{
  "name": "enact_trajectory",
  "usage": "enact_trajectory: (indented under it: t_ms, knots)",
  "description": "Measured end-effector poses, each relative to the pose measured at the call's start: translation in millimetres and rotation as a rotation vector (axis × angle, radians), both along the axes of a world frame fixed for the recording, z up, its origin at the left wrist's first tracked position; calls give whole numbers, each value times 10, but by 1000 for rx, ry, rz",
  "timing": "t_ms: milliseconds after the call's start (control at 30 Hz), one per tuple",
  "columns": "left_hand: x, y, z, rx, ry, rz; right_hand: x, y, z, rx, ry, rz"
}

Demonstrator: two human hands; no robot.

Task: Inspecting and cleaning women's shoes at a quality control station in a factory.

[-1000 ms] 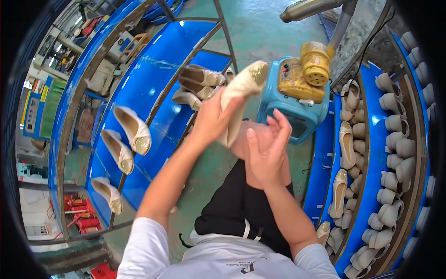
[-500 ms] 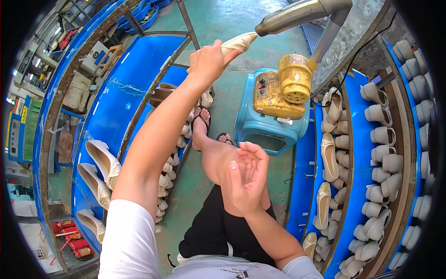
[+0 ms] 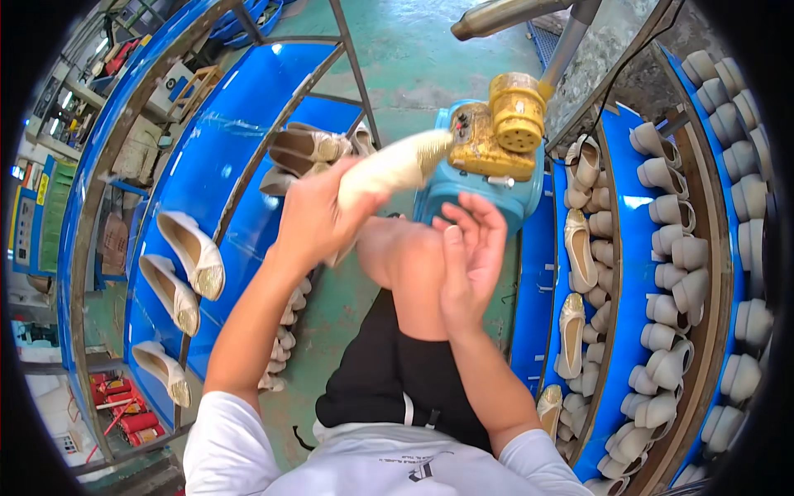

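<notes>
My left hand is closed around a cream flat shoe with a shiny gold toe. The shoe points right and slightly up, somewhat blurred, above my knee. My right hand hovers just right of my knee, palm turned inward, fingers loosely curled and apart, with nothing in it. Beyond the shoe's toe stands a yellow hot-air blower on a light-blue plastic stool. Its metal nozzle pipe reaches left at the top, apart from the shoe.
At left, a blue sloped rack carries several cream flats with gold toes. To the right, blue shelves hold gold-toed shoes and rows of grey shoe lasts. A black cable hangs near the blower.
My left hand has brought the shoe down and toward me, away from the nozzle's mouth. My right hand has risen slightly and shifted right.
</notes>
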State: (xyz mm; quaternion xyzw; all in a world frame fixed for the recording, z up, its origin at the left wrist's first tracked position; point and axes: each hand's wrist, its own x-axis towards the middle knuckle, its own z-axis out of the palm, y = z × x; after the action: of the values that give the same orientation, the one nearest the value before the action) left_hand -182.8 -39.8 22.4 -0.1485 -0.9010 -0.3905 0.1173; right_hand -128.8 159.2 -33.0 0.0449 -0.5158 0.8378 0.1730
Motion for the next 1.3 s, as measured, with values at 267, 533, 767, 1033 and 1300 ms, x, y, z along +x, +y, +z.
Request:
enact_trajectory:
  t_ms: [267, 533, 767, 1033, 1300]
  knots:
    - [1783, -219, 269, 62, -168, -16, 564, 226, 525, 383, 255, 367]
    - [2423, -201, 284, 198, -255, -6, 902, 166, 724, 663, 661, 168]
    - [2461, -250, 398, 52, -172, 27, 1026, 235, 935, 654, 383, 367]
    - [2468, -173, 515, -21, -166, 9, 1065, 239, 1001, 897, 626, 256]
    - [2438, -122, 429, -10, -151, 41, 1108, 252, 1023, 812, 370, 341]
